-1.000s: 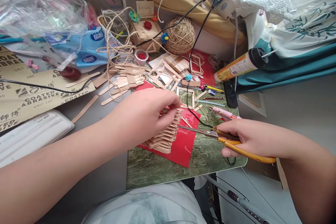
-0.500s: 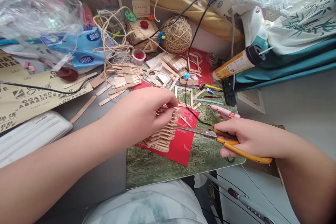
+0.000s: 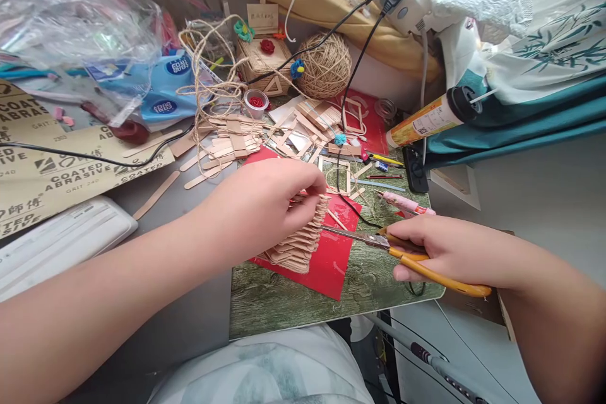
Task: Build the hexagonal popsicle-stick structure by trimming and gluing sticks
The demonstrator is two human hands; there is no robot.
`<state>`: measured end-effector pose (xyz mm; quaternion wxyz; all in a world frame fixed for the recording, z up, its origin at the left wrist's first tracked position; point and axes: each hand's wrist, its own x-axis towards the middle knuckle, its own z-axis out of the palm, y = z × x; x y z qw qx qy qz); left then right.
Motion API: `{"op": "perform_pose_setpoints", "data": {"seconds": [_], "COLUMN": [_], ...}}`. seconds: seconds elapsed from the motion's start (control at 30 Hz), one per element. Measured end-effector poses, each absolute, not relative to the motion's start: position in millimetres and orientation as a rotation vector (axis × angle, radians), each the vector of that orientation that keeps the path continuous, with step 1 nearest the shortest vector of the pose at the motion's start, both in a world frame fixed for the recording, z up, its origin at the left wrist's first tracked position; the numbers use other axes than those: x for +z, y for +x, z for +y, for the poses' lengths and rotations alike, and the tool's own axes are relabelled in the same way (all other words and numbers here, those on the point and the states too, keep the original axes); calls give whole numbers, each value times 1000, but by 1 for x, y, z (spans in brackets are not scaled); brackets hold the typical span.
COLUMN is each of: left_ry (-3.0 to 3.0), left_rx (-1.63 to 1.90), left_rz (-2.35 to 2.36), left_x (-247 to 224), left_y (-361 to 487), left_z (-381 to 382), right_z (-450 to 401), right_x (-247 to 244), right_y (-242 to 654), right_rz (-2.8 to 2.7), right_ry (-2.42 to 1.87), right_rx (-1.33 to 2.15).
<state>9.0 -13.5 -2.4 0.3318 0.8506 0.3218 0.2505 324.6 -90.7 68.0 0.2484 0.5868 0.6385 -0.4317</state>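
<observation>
A layered structure of wooden craft sticks [image 3: 296, 249] stands on a red sheet [image 3: 335, 259] on the green wood-patterned board [image 3: 374, 290]. My left hand [image 3: 279, 202] is over its top, thumb and forefinger pinched at the upper right corner; what lies between the fingertips is hidden. Scissors with orange handles [image 3: 435, 274] are in my right hand [image 3: 433, 246], fingers wrapped round the handles. Their blades point left, and the tips reach the right side of the stick structure; whether they touch it I cannot tell.
Loose craft sticks [image 3: 237, 139], a twine ball [image 3: 326, 66] and a wooden box [image 3: 265, 66] lie behind. At the right are a cup with a straw [image 3: 426, 120], a pink glue pen [image 3: 404, 202] and a black cable [image 3: 350, 205]. Sandpaper sheets [image 3: 85, 164] cover the left.
The view has shifted slightly, so the background sits a little further right. Both hands keep nearly the same pose, and the scissors remain beside the stick structure.
</observation>
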Motion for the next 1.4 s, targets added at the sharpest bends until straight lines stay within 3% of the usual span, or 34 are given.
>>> {"op": "perform_pose_setpoints", "data": {"seconds": [1.4], "left_ry": [2221], "left_rx": [650], "left_rz": [835], "left_x": [-4], "left_y": [8], "left_z": [-14], "right_z": [-96], "right_x": [68], "right_y": [326], "right_rz": [1671], "right_ry": [1605], "right_rx": [-1237]}}
